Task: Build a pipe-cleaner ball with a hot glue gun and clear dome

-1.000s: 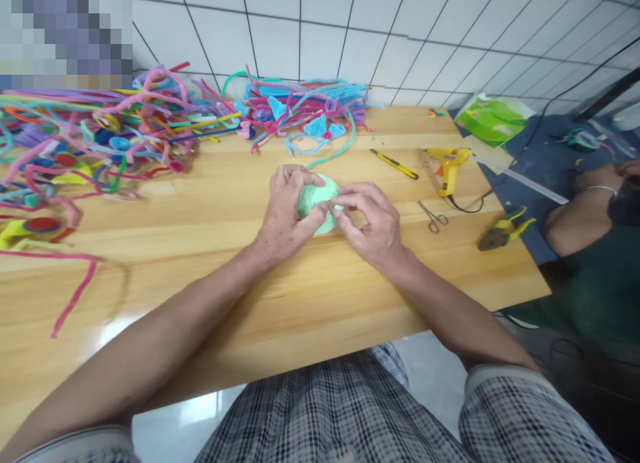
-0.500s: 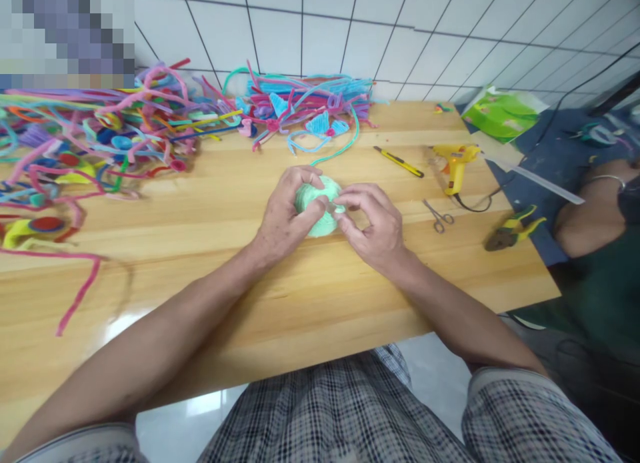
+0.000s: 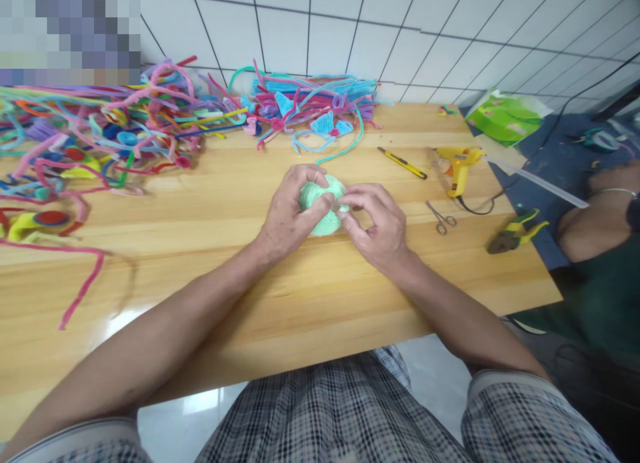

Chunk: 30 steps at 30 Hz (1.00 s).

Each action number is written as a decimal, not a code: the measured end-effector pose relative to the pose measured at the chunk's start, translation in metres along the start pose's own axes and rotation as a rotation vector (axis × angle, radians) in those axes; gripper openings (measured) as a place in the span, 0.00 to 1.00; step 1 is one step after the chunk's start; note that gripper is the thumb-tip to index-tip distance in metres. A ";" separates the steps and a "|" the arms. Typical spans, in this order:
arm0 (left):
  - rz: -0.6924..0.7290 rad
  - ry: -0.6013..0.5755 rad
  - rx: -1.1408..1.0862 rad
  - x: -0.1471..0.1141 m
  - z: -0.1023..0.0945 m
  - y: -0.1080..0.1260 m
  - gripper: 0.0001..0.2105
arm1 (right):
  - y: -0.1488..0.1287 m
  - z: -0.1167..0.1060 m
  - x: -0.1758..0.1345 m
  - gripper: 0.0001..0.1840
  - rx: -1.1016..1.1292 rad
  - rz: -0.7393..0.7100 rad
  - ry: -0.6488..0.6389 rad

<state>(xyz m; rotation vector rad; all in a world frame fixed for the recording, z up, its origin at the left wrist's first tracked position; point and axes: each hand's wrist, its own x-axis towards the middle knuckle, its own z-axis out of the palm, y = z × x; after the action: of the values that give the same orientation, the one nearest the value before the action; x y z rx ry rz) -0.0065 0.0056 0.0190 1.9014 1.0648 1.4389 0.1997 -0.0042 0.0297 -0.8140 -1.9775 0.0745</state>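
Observation:
A mint-green coil of fuzzy pipe cleaner (image 3: 326, 224), round in shape, lies on the wooden table in front of me. My left hand (image 3: 295, 206) wraps its far and left side, with the thumb pressed on top. At the coil's right edge, my right hand (image 3: 379, 221) pinches a small pale green end (image 3: 344, 209) between thumb and fingers. A green strand (image 3: 345, 153) runs from behind the coil toward the back of the table. My fingers hide part of the coil.
Colourful pipe cleaners (image 3: 165, 116) are heaped at the back left. To the right lie a yellow utility knife (image 3: 403, 163), a yellow glue gun (image 3: 459, 166), scissors (image 3: 441, 218) and yellow-green pliers (image 3: 517, 235). Another person's arm (image 3: 595, 216) rests beyond the table's right edge.
The whole view has shifted slightly, so things sit a little further right. Both hands keep nearly the same hold on the coil.

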 end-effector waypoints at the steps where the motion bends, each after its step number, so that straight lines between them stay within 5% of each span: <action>1: 0.001 0.001 -0.004 0.000 0.000 0.000 0.07 | 0.000 0.000 0.000 0.07 0.000 -0.004 0.004; 30: -0.003 0.046 0.030 0.001 0.001 0.002 0.07 | 0.000 -0.004 -0.001 0.06 -0.111 -0.041 -0.028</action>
<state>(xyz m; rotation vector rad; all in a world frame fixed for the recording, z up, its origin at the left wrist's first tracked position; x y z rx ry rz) -0.0050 0.0050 0.0210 1.8948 1.1165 1.4796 0.2033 -0.0056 0.0312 -0.8474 -2.0384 -0.0489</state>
